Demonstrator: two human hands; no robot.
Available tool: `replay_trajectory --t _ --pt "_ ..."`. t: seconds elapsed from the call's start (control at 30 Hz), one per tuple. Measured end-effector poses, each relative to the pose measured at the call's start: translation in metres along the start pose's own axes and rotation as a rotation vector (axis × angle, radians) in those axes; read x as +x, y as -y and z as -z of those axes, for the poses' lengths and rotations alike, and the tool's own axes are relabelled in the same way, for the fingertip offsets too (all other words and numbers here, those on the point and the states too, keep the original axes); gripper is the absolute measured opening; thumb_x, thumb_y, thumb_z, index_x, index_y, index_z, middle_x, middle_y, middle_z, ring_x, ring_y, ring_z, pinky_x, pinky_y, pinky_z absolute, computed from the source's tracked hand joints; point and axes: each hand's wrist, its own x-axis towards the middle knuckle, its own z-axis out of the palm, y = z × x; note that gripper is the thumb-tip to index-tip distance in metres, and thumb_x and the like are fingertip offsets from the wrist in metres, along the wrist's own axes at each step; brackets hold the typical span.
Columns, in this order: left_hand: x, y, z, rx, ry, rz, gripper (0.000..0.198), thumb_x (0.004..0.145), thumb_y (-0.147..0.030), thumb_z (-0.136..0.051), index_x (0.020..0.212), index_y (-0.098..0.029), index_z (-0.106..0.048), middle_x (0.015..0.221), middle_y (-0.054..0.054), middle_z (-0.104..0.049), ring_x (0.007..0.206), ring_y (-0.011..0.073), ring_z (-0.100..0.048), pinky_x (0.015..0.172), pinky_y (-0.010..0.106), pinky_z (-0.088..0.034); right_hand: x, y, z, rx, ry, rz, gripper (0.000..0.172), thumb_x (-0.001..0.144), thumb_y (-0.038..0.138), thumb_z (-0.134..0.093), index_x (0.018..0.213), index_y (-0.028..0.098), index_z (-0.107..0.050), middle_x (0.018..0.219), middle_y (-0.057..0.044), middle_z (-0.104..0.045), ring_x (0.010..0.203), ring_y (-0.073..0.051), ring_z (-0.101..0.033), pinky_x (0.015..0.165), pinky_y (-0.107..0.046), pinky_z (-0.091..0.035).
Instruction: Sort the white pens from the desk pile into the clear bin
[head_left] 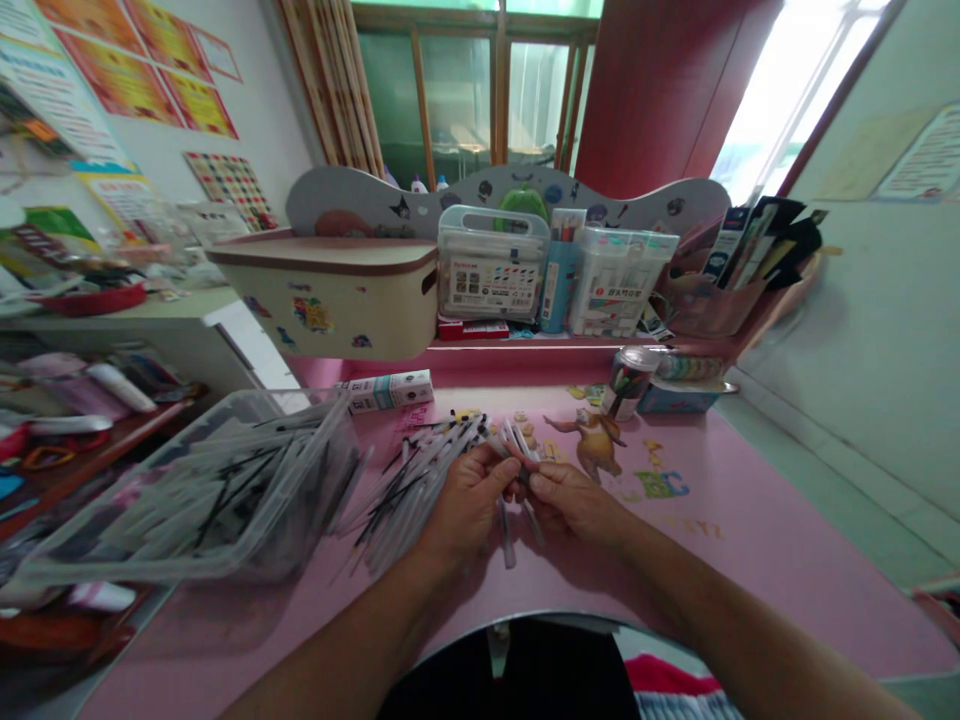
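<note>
My left hand [469, 492] and my right hand [571, 500] meet over the desk, with fingers closed around a few slim, pale pens [508, 545]. Their ends stick out above and below my fingers; the exact grip of each hand is partly hidden. Just left of my left hand lies a loose pile of translucent and black pens [405, 500], pointing mostly away from me. Farther left, a clear plastic bin [300, 535] holds many more thin pens and dark sticks.
The pink desk [757, 560] carries a white box [390, 390], a jar [631, 380] and a blue tin [679, 395]. On the shelf behind stand a lidded cream bin [337, 300], marker cases [491, 275] and a pink holder [705, 300]. A cluttered rack [90, 470] is at left.
</note>
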Motion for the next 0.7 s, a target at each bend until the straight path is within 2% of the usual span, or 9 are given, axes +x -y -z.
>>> replay_trajectory --t 0.17,0.3,0.4,0.5,0.57,0.6,0.7 --pt "0.002 0.003 0.002 -0.016 0.010 0.006 0.010 0.076 -0.026 -0.068 0.074 -0.017 -0.069 0.057 -0.001 -0.057 0.056 0.0103 -0.052 0.059 0.023 -0.044 -0.002 0.001 -0.005 0.065 -0.034 -0.047 0.039 0.077 0.052 -0.073 0.086 0.015 -0.063 0.048 0.011 -0.032 0.038 -0.004 -0.016 0.036 -0.020 -0.012" --pt "0.004 0.007 0.005 0.001 0.015 0.011 0.010 0.078 -0.026 -0.067 0.076 -0.016 -0.069 0.059 -0.002 -0.058 0.057 0.0095 -0.052 0.059 0.022 -0.044 -0.004 -0.002 -0.012 0.250 -0.072 -0.032 0.027 0.081 0.042 -0.073 0.082 0.017 -0.061 0.049 0.011 -0.030 0.040 -0.005 -0.019 0.040 -0.019 -0.025" --pt "0.007 0.009 0.010 0.023 0.015 0.008 0.011 0.078 -0.025 -0.068 0.077 -0.015 -0.069 0.063 0.000 -0.061 0.058 0.0093 -0.054 0.059 0.020 -0.044 -0.002 -0.005 -0.015 0.271 -0.055 -0.018 0.024 0.082 0.039 -0.074 0.084 0.018 -0.063 0.049 0.010 -0.033 0.041 -0.005 -0.025 0.044 -0.018 -0.032" --pt "0.010 0.007 0.015 0.033 -0.013 0.011 0.013 0.079 -0.028 -0.069 0.080 -0.015 -0.067 0.066 0.001 -0.063 0.056 0.0079 -0.052 0.054 0.018 -0.041 0.000 -0.005 -0.011 0.269 -0.046 -0.009 0.024 0.082 0.040 -0.073 0.089 0.019 -0.064 0.056 0.007 -0.044 0.046 -0.007 -0.037 0.048 -0.020 -0.038" --pt "0.011 0.004 0.018 0.018 -0.032 0.027 0.018 0.079 -0.032 -0.069 0.087 -0.016 -0.065 0.071 0.001 -0.066 0.051 0.0056 -0.048 0.048 0.016 -0.035 0.002 -0.003 -0.006 0.249 -0.085 0.026 0.026 0.080 0.042 -0.074 0.083 0.018 -0.063 0.059 0.005 -0.047 0.047 -0.007 -0.039 0.047 -0.020 -0.036" --pt "0.010 0.002 0.019 0.000 -0.025 0.048 0.022 0.079 -0.034 -0.070 0.092 -0.017 -0.063 0.072 0.000 -0.066 0.048 0.0046 -0.045 0.045 0.015 -0.032 0.003 -0.002 -0.003 0.228 -0.120 0.050 0.028 0.078 0.042 -0.074 0.078 0.017 -0.062 0.057 0.006 -0.045 0.045 -0.006 -0.035 0.043 -0.019 -0.031" --pt "0.007 -0.001 0.019 -0.065 0.071 0.156 0.036 0.078 -0.036 -0.070 0.106 -0.021 -0.055 0.062 -0.004 -0.063 0.041 0.0052 -0.041 0.041 0.015 -0.025 0.005 -0.001 0.005 0.249 -0.210 0.051 0.028 0.080 0.041 -0.071 0.072 0.017 -0.057 0.052 0.009 -0.035 0.041 -0.005 -0.024 0.039 -0.018 -0.019"
